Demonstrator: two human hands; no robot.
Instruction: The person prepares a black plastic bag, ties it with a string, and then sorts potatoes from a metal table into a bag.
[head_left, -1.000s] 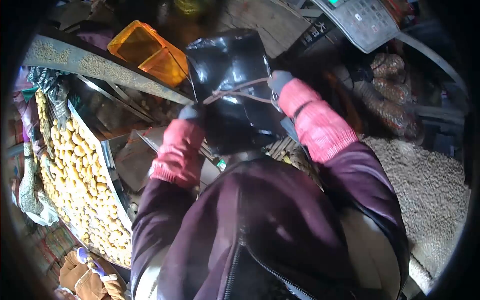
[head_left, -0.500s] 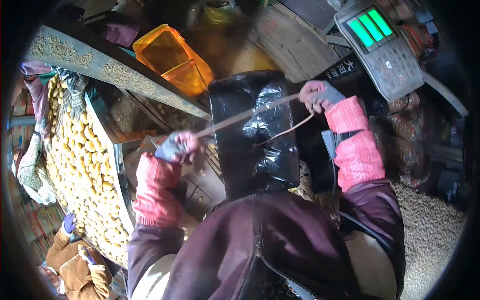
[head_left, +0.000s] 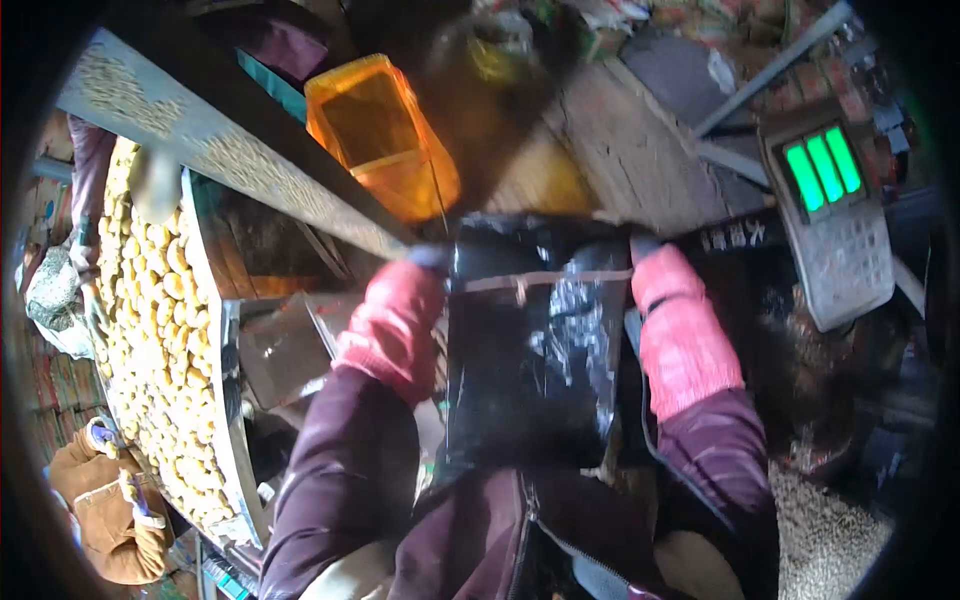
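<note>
A black plastic-wrapped package (head_left: 530,390) stands in front of my body, its surface glossy and wrinkled. Across its upper part runs a thin brownish strap (head_left: 545,278). My left hand (head_left: 428,257) is at the package's left edge, near one end of the strap, and my right hand (head_left: 645,246) is at the right edge by the other end. Pink cuffs and the package's sides hide most of both hands, so their fingers cannot be made out.
At right is a scale display (head_left: 830,215) with green digits. An orange basket (head_left: 440,180) lies beyond the package. At left, a sorting table rim (head_left: 235,430) borders many yellowish pieces; a co-worker in a brown jacket (head_left: 105,510) is beside it. A metal beam (head_left: 240,150) slants overhead.
Both hands have moved to the package's sides, and the strap now lies across it instead of being stretched slantwise above. The view has shifted, with the scale display farther right and lower.
</note>
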